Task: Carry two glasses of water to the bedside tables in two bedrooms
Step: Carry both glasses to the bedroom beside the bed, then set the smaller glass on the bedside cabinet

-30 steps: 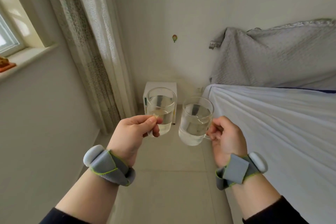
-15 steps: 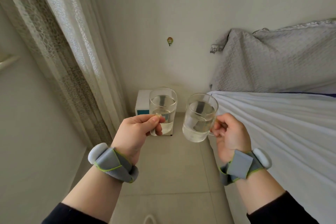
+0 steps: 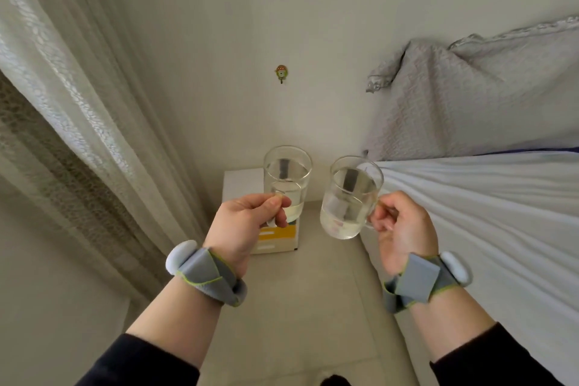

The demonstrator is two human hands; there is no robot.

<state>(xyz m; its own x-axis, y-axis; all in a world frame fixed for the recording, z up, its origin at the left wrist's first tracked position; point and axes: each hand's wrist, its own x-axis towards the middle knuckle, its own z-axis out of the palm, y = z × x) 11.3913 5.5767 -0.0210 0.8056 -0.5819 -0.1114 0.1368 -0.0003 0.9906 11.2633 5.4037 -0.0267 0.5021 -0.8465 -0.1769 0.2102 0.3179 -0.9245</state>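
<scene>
I hold two clear glass mugs of water in front of me. My left hand [image 3: 247, 226] grips the handle of the left glass [image 3: 287, 178], which stands upright. My right hand [image 3: 404, 229] grips the handle of the right glass [image 3: 349, 197], which leans slightly to the left. Both are roughly half full. Behind and below the left glass stands a small white bedside table [image 3: 241, 186] with a yellow label on its front, against the wall beside the bed. The glasses hang in the air above the floor, a short way apart.
A bed with a white sheet [image 3: 485, 222] fills the right side, with a grey quilted cover [image 3: 470, 97] at its head. Pale curtains [image 3: 72, 110] hang on the left. A beige tiled floor strip [image 3: 307, 307] runs between curtain and bed. A small hook [image 3: 281, 73] is on the wall.
The view has moved forward toward the bedside table, which now looks larger and closer. The window has left the view. Both hands keep hold of their glasses.
</scene>
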